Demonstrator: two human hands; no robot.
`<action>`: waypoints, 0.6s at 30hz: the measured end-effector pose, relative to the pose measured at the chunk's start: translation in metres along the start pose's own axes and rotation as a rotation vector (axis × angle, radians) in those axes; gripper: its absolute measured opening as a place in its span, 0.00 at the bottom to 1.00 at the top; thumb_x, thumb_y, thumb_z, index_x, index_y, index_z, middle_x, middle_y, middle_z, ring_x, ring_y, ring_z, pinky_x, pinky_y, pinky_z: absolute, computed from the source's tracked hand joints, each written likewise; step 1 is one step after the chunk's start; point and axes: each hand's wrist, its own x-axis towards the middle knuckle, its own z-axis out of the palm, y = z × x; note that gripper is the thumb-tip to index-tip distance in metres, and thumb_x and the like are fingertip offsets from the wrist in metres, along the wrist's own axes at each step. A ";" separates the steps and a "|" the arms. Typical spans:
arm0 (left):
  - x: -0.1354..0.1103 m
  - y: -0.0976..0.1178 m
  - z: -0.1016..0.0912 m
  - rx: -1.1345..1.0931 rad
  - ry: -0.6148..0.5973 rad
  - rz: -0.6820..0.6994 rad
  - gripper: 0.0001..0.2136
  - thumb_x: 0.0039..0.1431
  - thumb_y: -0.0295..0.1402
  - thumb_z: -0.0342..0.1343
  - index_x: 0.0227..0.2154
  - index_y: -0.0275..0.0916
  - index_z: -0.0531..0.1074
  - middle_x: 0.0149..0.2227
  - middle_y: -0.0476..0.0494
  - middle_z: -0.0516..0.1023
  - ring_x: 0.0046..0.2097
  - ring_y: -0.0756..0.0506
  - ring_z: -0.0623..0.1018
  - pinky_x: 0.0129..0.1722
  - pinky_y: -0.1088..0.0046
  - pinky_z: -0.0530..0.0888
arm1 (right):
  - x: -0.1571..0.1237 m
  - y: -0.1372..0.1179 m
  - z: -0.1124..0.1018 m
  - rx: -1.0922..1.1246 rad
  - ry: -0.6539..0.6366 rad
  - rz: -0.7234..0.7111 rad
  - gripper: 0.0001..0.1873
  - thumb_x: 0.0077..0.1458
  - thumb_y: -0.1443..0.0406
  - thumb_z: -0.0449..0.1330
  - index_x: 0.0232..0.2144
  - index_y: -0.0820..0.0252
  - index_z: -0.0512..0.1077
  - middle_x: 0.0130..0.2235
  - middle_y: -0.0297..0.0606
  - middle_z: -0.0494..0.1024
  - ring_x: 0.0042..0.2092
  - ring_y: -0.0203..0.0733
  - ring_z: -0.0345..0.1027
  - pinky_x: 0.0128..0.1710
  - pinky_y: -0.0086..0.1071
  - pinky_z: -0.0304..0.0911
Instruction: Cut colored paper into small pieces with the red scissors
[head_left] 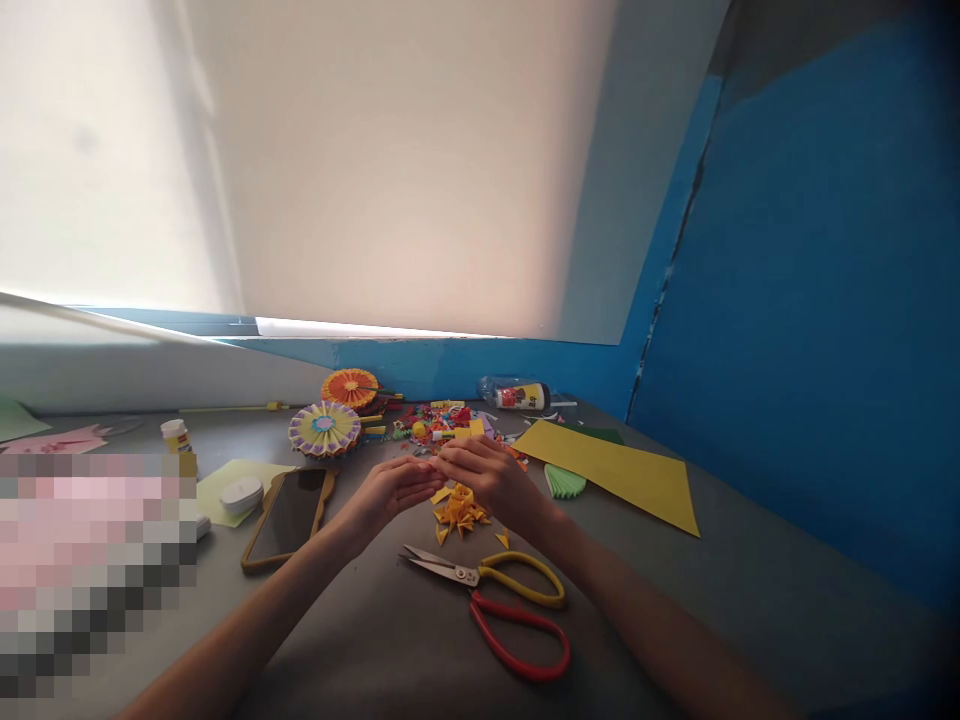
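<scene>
My left hand [394, 490] and my right hand [484, 472] meet above the grey table [750, 590], fingertips pinched together on something small that I cannot make out. Just below them lies a pile of small yellow-orange folded paper pieces [459, 512]. Nearer to me, scissors [499, 600] with one yellow and one red handle loop lie with their blades open, pointing left. A phone [289, 515] in a tan case rests face up to the left of my left hand.
Two pleated paper rosettes [325, 428] [349, 387] and a heap of coloured scraps [439, 418] lie behind my hands. A yellow sheet [622, 470] and a green pleated fan [564, 482] lie right. A glue bottle [517, 397] lies by the blue wall; a small jar [175, 434] stands left.
</scene>
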 end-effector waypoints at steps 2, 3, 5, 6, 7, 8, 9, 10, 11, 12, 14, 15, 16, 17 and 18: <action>0.000 0.001 0.001 -0.029 0.002 0.003 0.03 0.53 0.28 0.59 0.31 0.33 0.74 0.36 0.40 0.81 0.44 0.43 0.79 0.50 0.69 0.73 | 0.000 -0.001 -0.002 -0.013 0.007 0.000 0.15 0.63 0.72 0.48 0.47 0.63 0.71 0.44 0.42 0.77 0.48 0.42 0.67 0.48 0.37 0.64; 0.000 0.001 0.001 -0.038 0.008 0.002 0.04 0.54 0.28 0.58 0.31 0.33 0.74 0.36 0.39 0.81 0.44 0.43 0.79 0.50 0.68 0.73 | 0.000 -0.001 -0.002 -0.017 0.003 0.001 0.15 0.63 0.72 0.48 0.47 0.62 0.71 0.45 0.42 0.76 0.48 0.43 0.67 0.48 0.38 0.64; 0.000 0.002 0.002 -0.043 0.022 -0.001 0.06 0.55 0.30 0.57 0.32 0.32 0.75 0.37 0.37 0.81 0.43 0.43 0.80 0.50 0.67 0.73 | 0.000 -0.001 -0.004 -0.024 -0.022 0.008 0.16 0.63 0.72 0.48 0.49 0.61 0.70 0.46 0.43 0.76 0.49 0.44 0.67 0.49 0.39 0.63; 0.001 0.002 0.002 -0.041 0.024 0.001 0.07 0.56 0.31 0.57 0.33 0.32 0.75 0.37 0.37 0.81 0.43 0.43 0.80 0.51 0.67 0.73 | 0.000 -0.001 -0.005 -0.022 -0.039 0.017 0.17 0.63 0.72 0.48 0.50 0.60 0.70 0.47 0.43 0.75 0.50 0.45 0.66 0.50 0.40 0.63; 0.002 0.002 0.001 -0.036 0.022 0.005 0.08 0.56 0.32 0.57 0.34 0.32 0.75 0.38 0.36 0.81 0.43 0.43 0.79 0.51 0.67 0.72 | -0.001 -0.001 -0.006 -0.012 -0.056 0.031 0.18 0.63 0.73 0.48 0.50 0.59 0.69 0.48 0.43 0.75 0.51 0.46 0.66 0.50 0.42 0.63; 0.002 0.002 0.001 -0.029 0.017 0.012 0.09 0.56 0.33 0.57 0.35 0.32 0.76 0.39 0.36 0.81 0.44 0.43 0.79 0.51 0.67 0.72 | -0.001 0.000 -0.006 0.007 -0.069 0.049 0.19 0.62 0.73 0.48 0.51 0.58 0.69 0.49 0.44 0.74 0.52 0.47 0.65 0.51 0.44 0.62; 0.003 0.001 0.000 -0.019 0.011 0.020 0.10 0.56 0.34 0.57 0.37 0.32 0.76 0.40 0.36 0.81 0.44 0.43 0.79 0.51 0.67 0.72 | -0.001 0.001 -0.006 0.033 -0.075 0.070 0.20 0.62 0.74 0.47 0.52 0.57 0.69 0.50 0.44 0.73 0.53 0.48 0.63 0.52 0.46 0.61; 0.004 0.001 -0.001 -0.008 0.005 0.027 0.11 0.56 0.35 0.58 0.38 0.32 0.76 0.40 0.36 0.80 0.45 0.43 0.79 0.52 0.67 0.72 | -0.002 0.002 -0.006 0.064 -0.074 0.093 0.21 0.61 0.75 0.47 0.52 0.56 0.68 0.52 0.45 0.72 0.55 0.48 0.62 0.53 0.47 0.61; 0.004 0.000 -0.002 0.006 0.000 0.033 0.12 0.56 0.36 0.58 0.38 0.33 0.76 0.41 0.36 0.80 0.46 0.42 0.78 0.52 0.67 0.72 | -0.003 0.003 -0.005 0.098 -0.068 0.113 0.22 0.61 0.76 0.47 0.52 0.55 0.68 0.53 0.45 0.71 0.56 0.49 0.60 0.53 0.49 0.60; 0.005 0.000 -0.002 0.025 -0.007 0.037 0.13 0.55 0.38 0.59 0.39 0.33 0.75 0.41 0.36 0.80 0.46 0.42 0.78 0.52 0.67 0.71 | -0.003 0.004 -0.004 0.140 -0.063 0.130 0.24 0.60 0.77 0.46 0.52 0.54 0.68 0.53 0.44 0.70 0.57 0.48 0.59 0.54 0.49 0.59; 0.004 -0.001 -0.002 0.074 -0.027 0.044 0.15 0.53 0.40 0.60 0.39 0.33 0.75 0.41 0.36 0.80 0.46 0.43 0.78 0.52 0.67 0.71 | -0.004 0.005 -0.001 0.261 -0.040 0.174 0.26 0.60 0.78 0.44 0.51 0.51 0.69 0.54 0.42 0.68 0.58 0.46 0.58 0.55 0.47 0.58; 0.004 -0.001 -0.002 0.101 -0.036 0.048 0.16 0.53 0.40 0.61 0.39 0.33 0.75 0.42 0.36 0.80 0.46 0.43 0.78 0.52 0.67 0.71 | -0.004 0.005 0.001 0.343 -0.014 0.219 0.26 0.60 0.78 0.43 0.51 0.51 0.68 0.55 0.41 0.68 0.58 0.45 0.58 0.56 0.46 0.57; 0.003 -0.001 -0.002 0.127 -0.037 0.053 0.16 0.52 0.41 0.61 0.39 0.33 0.75 0.42 0.36 0.80 0.46 0.43 0.78 0.52 0.67 0.71 | -0.004 0.004 0.003 0.436 0.023 0.290 0.25 0.61 0.77 0.43 0.52 0.51 0.67 0.55 0.41 0.67 0.58 0.44 0.58 0.56 0.44 0.58; 0.003 0.000 -0.001 0.150 -0.032 0.059 0.16 0.52 0.41 0.61 0.39 0.34 0.75 0.43 0.36 0.80 0.46 0.43 0.78 0.51 0.67 0.71 | -0.003 0.003 0.005 0.533 0.062 0.385 0.23 0.62 0.74 0.44 0.53 0.52 0.65 0.54 0.41 0.67 0.57 0.43 0.59 0.55 0.42 0.58; 0.002 0.000 0.000 0.172 -0.024 0.068 0.17 0.52 0.42 0.60 0.39 0.34 0.75 0.43 0.36 0.79 0.46 0.43 0.78 0.51 0.67 0.71 | -0.002 0.002 0.007 0.629 0.097 0.495 0.20 0.63 0.71 0.44 0.54 0.53 0.64 0.53 0.42 0.68 0.56 0.42 0.61 0.54 0.40 0.60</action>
